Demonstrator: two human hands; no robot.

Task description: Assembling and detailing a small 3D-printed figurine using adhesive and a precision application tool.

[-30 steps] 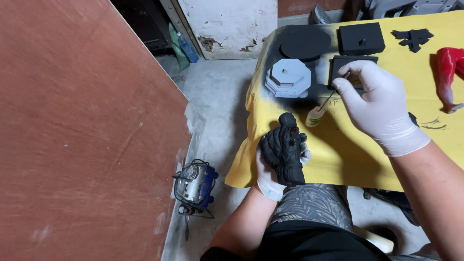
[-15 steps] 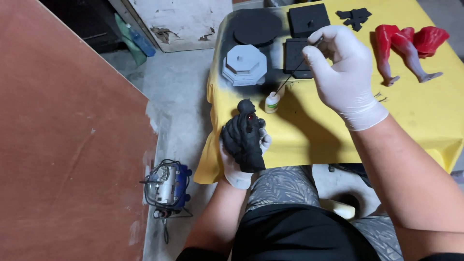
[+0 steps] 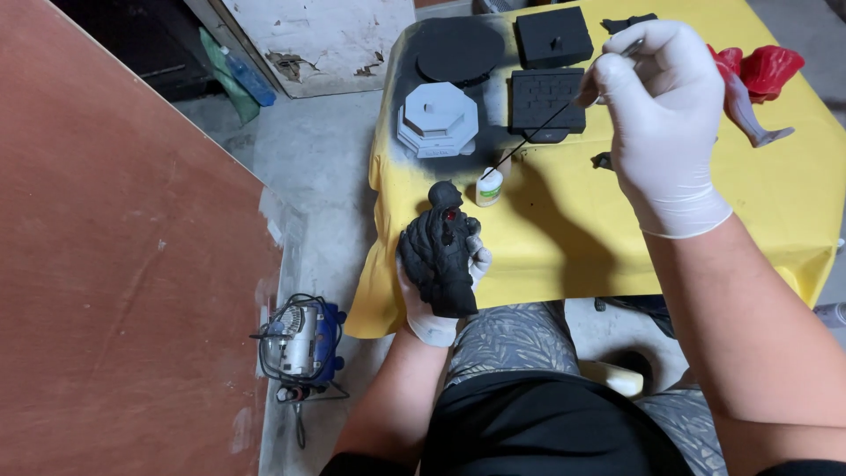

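My left hand [image 3: 434, 304], in a white glove, grips a black-painted figurine [image 3: 441, 251] upright at the near edge of the yellow-covered table [image 3: 573, 238]; a small red spot shows near the figurine's head. My right hand [image 3: 663, 123], also gloved, pinches a thin dark-handled brush [image 3: 551, 123] whose tip dips into a small white pot [image 3: 489, 187] standing on the cloth just beyond the figurine.
On the table's far side lie a grey octagonal base [image 3: 439, 119], a black round disc [image 3: 458, 51], two black square blocks [image 3: 548, 99] and red figure parts [image 3: 762, 75]. A large brown board [image 3: 115, 264] leans at left. A small blue compressor [image 3: 300, 345] sits on the concrete floor.
The view has shifted so the table sits further right and nearer. My right hand has stayed at the brush, its tip now in the white pot. The left hand still holds the figurine.
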